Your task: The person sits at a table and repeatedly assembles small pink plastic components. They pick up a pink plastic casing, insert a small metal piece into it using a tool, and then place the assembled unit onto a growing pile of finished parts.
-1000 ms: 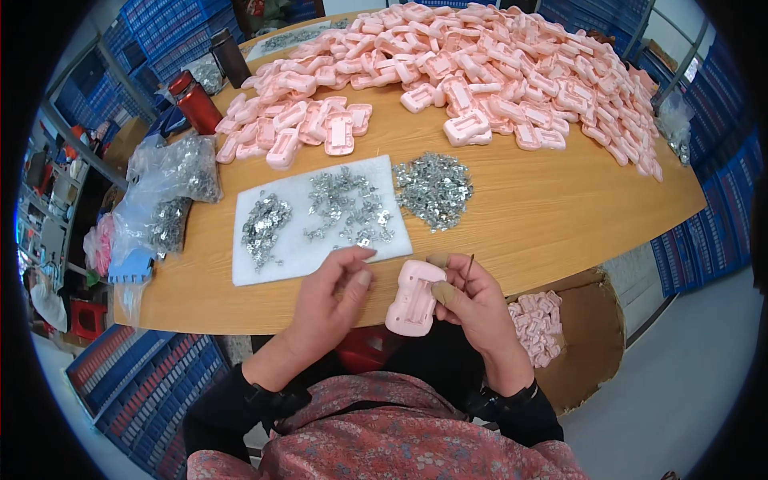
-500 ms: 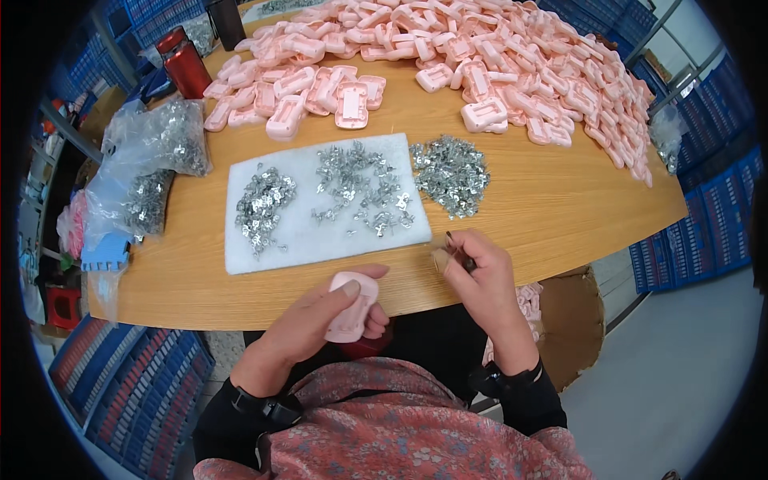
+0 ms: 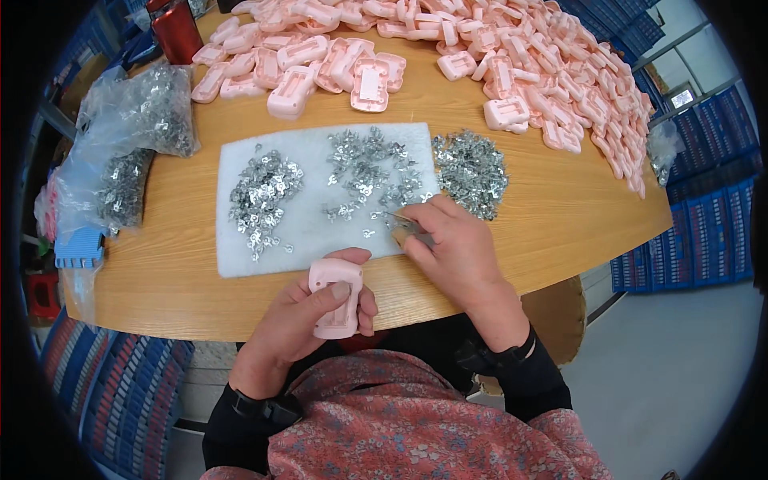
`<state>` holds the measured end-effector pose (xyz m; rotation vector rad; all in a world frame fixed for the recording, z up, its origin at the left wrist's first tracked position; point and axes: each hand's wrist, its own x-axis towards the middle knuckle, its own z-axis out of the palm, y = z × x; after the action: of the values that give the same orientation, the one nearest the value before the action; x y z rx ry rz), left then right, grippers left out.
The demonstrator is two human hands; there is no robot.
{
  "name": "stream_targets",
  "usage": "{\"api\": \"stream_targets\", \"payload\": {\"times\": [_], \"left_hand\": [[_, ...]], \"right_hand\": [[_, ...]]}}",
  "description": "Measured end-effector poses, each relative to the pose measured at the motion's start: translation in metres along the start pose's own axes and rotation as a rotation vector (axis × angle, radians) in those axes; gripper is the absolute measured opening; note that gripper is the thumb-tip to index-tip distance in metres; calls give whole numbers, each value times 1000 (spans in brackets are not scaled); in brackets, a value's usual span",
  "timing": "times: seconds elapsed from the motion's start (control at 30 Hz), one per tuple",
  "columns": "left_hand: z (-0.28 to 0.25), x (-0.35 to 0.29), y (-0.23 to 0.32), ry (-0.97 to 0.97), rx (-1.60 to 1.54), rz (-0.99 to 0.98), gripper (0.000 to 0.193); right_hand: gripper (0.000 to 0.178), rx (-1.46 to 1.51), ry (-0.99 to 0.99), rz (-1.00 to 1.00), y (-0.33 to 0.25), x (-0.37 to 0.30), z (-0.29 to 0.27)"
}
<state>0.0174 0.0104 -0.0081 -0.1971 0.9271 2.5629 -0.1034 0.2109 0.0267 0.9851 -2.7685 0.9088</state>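
My left hand (image 3: 300,316) is closed around a pink plastic casing (image 3: 342,318), its hollow side with a recessed compartment facing up and my thumb lying across it. My right hand (image 3: 452,244) pinches what look like tweezers (image 3: 398,215), mostly hidden by the fingers. Their tips reach the small silvery metal pieces on the front right of a white foam pad (image 3: 312,240). Two loose groups of these pieces lie on the pad: a left heap (image 3: 266,190) and a more scattered right group (image 3: 364,172).
Another metal-piece heap (image 3: 472,172) lies right of the pad. A large pile of pink casings (image 3: 512,64) covers the table's far side. Bags of metal parts (image 3: 164,112) and a red flask (image 3: 174,32) stand at left. A cardboard box (image 3: 560,324) sits below the table's right front edge.
My right hand has moved forward and left, from the table's front edge to the metal pieces on the pad. My left hand has shifted slightly left, still gripping the casing, now more upright.
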Motion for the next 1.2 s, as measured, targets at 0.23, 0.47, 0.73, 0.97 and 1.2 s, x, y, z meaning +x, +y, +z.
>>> {"api": "stream_targets", "payload": {"times": [0.23, 0.47, 0.73, 0.97, 1.2], "left_hand": [[4, 0, 7, 20, -41, -35, 51], [19, 16, 16, 132, -147, -6, 52], [25, 18, 7, 121, -66, 59, 54], [32, 19, 0, 190, 282, 234, 50], [24, 27, 9, 154, 129, 379, 54]], "right_hand": [[16, 42, -78, -18, -8, 12, 6], [10, 651, -127, 42, -17, -3, -7], [15, 699, -193, 59, -11, -23, -4], [10, 892, -304, 415, -23, -31, -10], [9, 1180, -248, 509, -13, -45, -4]]}}
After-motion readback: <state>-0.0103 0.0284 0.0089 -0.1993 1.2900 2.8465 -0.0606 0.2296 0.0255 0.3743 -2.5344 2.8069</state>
